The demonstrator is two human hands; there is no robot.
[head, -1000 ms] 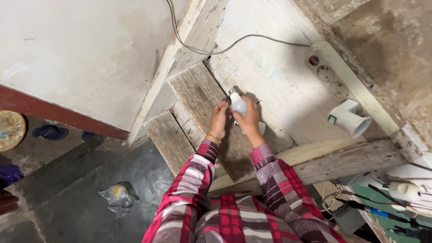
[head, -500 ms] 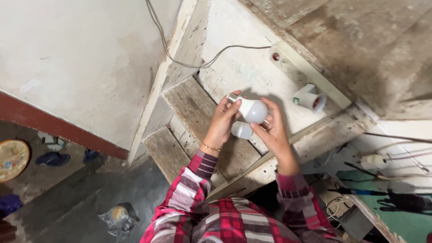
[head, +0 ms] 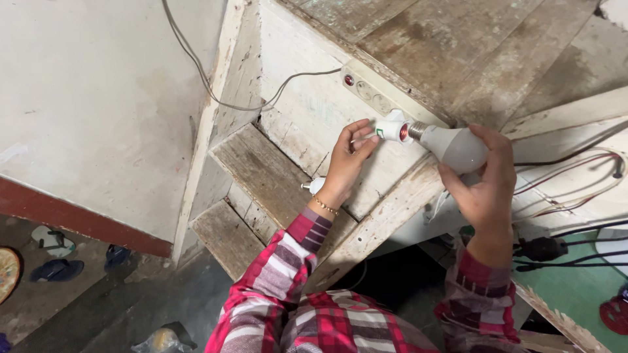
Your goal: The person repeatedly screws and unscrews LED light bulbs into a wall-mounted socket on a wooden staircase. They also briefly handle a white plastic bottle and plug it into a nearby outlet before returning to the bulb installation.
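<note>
While my right hand [head: 487, 189] wraps its fingers around the white bulb [head: 456, 148], gripping the rounded glass end from below and behind, my left hand [head: 347, 160] pinches the white socket adapter [head: 391, 127] between thumb and fingertips. The bulb lies tilted, its metal screw base pointing left into the adapter, with a band of red showing where the two meet. Both sit just in front of the white power strip [head: 366, 95] fixed to the worn wooden board [head: 307, 114], the adapter close to its outlets, though I cannot tell if it touches them. A thin grey cable [head: 216, 91] runs from the strip across the pale wall. Below my left wrist another small white piece [head: 316, 186] rests on the wooden step [head: 261, 173].
</note>
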